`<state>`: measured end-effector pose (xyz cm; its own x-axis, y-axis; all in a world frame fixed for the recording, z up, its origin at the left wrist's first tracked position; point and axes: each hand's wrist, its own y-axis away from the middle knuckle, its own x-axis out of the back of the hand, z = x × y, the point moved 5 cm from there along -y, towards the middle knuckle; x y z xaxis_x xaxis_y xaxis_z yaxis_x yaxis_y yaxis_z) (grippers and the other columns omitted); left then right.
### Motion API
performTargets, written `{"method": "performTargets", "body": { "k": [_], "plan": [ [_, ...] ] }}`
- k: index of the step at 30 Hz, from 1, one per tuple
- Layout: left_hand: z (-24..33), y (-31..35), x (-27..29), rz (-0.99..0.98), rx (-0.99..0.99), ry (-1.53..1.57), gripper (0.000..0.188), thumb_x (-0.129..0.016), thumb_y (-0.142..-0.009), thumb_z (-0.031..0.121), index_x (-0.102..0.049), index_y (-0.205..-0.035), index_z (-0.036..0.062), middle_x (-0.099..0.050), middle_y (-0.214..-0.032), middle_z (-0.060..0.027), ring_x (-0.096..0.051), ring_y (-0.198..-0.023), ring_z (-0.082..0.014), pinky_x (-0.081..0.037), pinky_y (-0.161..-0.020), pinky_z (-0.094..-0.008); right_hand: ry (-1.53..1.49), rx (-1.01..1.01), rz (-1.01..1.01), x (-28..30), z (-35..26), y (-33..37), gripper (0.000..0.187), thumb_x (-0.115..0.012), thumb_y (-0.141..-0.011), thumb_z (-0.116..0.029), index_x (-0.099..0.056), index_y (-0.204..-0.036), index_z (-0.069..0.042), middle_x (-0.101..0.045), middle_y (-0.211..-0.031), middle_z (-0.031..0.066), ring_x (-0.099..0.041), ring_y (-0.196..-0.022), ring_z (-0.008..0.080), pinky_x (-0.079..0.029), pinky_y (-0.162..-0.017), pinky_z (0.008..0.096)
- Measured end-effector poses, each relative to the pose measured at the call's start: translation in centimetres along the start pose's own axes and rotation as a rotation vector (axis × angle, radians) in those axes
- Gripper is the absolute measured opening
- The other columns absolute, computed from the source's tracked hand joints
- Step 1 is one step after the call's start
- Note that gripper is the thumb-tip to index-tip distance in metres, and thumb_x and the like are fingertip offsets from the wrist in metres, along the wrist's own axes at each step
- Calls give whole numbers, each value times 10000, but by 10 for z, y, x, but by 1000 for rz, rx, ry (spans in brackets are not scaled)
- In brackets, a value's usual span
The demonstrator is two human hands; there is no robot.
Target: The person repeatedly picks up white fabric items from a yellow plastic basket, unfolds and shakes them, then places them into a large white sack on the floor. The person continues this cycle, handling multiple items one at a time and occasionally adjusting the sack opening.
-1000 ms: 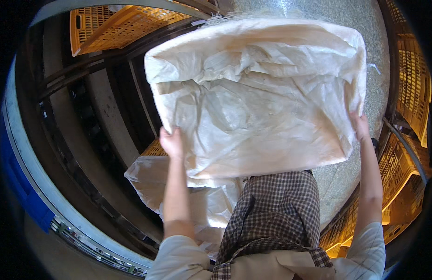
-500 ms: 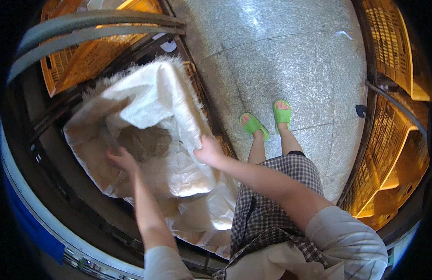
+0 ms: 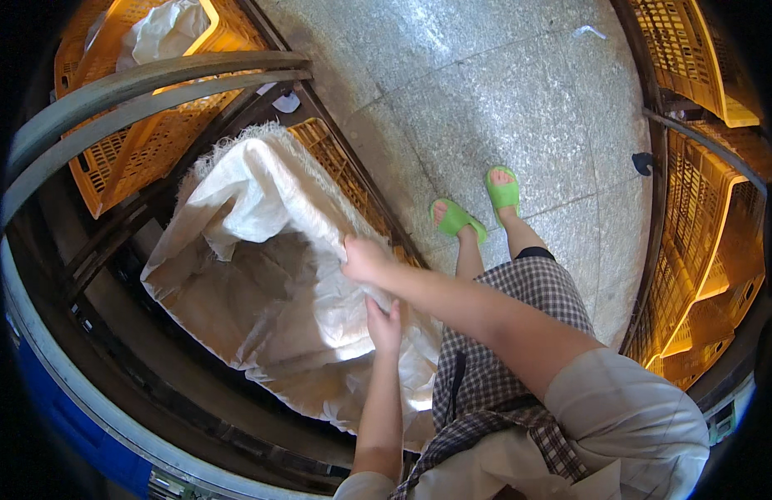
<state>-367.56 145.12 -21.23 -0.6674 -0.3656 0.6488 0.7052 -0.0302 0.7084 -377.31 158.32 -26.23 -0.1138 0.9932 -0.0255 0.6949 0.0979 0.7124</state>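
A large off-white woven sack (image 3: 278, 287) gapes open in front of me, its mouth folded outward and its far edge frayed. My right hand (image 3: 367, 260) is closed on the sack's right rim. Just below it, my left hand (image 3: 384, 325) pinches the same rim, thumb on the right and fingers on the left. The fingertips of both hands are partly hidden by the cloth. Inside the sack I see only shaded, wrinkled fabric.
Orange plastic crates (image 3: 144, 137) stand at the upper left, one with white sheeting in it, behind a curved metal bar (image 3: 165, 71). Another crate (image 3: 328, 158) shows beside the sack. More crates (image 3: 694, 242) line the right. Tiled floor (image 3: 519, 108) lies between.
My left hand has come out from the sack's inside left and moved right to the rim near my right hand. The sack's mouth has shifted slightly right and down.
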Motion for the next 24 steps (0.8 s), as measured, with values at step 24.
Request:
{"method": "performTargets", "body": {
  "k": [24],
  "plan": [
    [188,-16,75,-70,-305,-99,452,-634,-773,172,-489,-1160,-11,-551,-1106,-213,-518,-1051,-346,-406,-926,-394,14,-228,573,308,24,72,274,-535,-779,-279,-625,-870,-38,-640,-892,195,-611,-846,360,-477,-726,439]
  ]
}}
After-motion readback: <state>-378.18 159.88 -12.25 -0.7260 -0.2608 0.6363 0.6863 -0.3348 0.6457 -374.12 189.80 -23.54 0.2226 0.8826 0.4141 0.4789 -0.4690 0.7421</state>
